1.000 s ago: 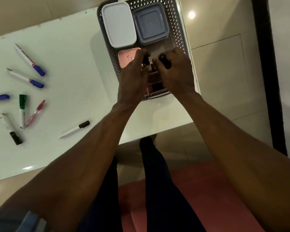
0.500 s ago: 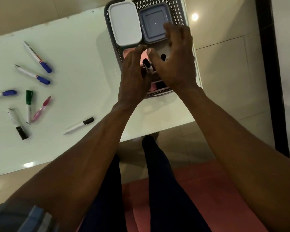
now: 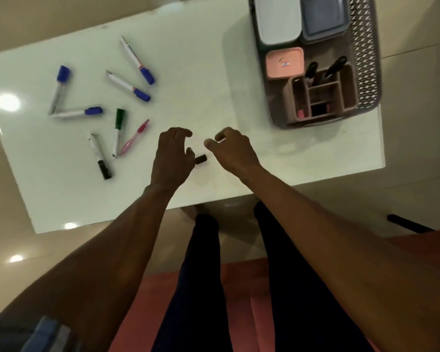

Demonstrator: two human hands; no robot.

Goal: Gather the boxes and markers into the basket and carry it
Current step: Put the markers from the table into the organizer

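Surface: white table (image 3: pixel 203 72) is carrying everything, with beige floor showing around it and my dark-trousered legs below the near edge.
Change: both my hands are now away from the basket (image 3: pixel 366 59) and are hovering over the middle of the table; half a second ago they were over the organiser (image 3: pixel 320 95), handling two black-capped markers.
Left hand: my left hand (image 3: pixel 170 156) is hanging loosely curled over a black-capped marker (image 3: pixel 201 159), gripping nothing as far as I can tell; only the cap is showing, the barrel is hidden under my palm.
Right hand: my right hand (image 3: pixel 233 151) is hovering just right of that cap, fingers spread apart, empty.
Basket contents: white box (image 3: pixel 277 19) and grey box (image 3: pixel 323 16) are sitting side by side at the far end, pink box (image 3: pixel 285 62) nearer, organiser nearest; two black-capped markers (image 3: pixel 311 71) are now standing in the organiser's far slot.
Loose markers: four blue-capped markers (image 3: pixel 137 60) are lying at table left; green-capped marker (image 3: pixel 118 130), pink pen (image 3: pixel 134 138) and black marker (image 3: pixel 101 156) are lying close together nearer me.
In the way: nothing is lying between my hands and the basket, just bare tabletop.
Blur: basket and left markers are smearing with motion.
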